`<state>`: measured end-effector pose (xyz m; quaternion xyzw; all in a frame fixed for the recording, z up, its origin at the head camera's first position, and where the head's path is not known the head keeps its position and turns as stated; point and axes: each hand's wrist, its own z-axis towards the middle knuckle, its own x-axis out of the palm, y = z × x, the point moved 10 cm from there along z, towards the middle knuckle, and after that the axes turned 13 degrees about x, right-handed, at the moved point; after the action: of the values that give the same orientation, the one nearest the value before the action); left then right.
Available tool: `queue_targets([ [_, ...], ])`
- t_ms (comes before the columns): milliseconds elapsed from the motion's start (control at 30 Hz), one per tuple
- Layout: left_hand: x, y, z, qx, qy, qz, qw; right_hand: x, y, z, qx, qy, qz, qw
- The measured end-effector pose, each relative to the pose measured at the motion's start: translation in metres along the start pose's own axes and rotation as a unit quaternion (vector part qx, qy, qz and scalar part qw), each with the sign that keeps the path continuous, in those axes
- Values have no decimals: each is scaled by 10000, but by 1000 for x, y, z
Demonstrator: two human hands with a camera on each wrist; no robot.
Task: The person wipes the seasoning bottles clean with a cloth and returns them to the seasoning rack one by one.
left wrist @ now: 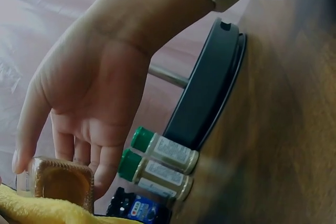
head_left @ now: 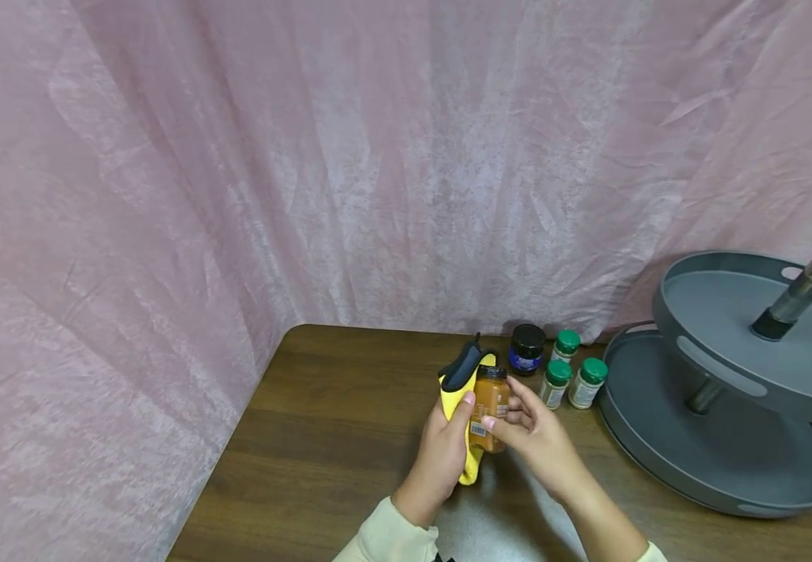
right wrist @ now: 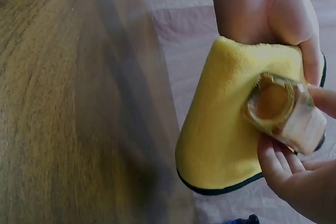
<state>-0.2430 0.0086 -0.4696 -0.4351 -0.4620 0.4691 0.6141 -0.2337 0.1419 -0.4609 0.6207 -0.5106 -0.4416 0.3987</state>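
Observation:
My right hand (head_left: 535, 433) grips an orange-brown spice jar (head_left: 490, 407) with a black lid, its thumb on the label side and the fingers round the far side. A yellow cloth (right wrist: 220, 124) with dark edging lies in my left hand (head_left: 441, 449), which holds it against the jar's left side, thumb over the front. Both hands are raised over the wooden table. The right wrist view shows the jar's square base (right wrist: 270, 102) facing the camera, with the cloth spread behind it.
Behind the hands stand a dark jar with a blue label (head_left: 527, 349) and green-lidded bottles (head_left: 589, 382). A grey two-tier round tray (head_left: 729, 499) occupies the table's right side. A pink curtain (head_left: 378, 172) hangs at the back of the wooden table (head_left: 308, 437).

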Motion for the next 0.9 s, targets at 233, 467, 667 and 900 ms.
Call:
queue_targets([
  [233,12,3,-5,-35,197,-242,9995,-11,0,3,-188,-411,380,9983],
  [467,10,-2,-7,81,90,367,9993,-9,4,1,-470,-604,262,9967],
  [667,0,-3,-6,110,-271,534,9981,6,0,-1,-477,-470,-141,9977],
  [900,-19,-6,-1,262,-853,395,9952,23,6,-10,-983,-171,-1027,9897],
])
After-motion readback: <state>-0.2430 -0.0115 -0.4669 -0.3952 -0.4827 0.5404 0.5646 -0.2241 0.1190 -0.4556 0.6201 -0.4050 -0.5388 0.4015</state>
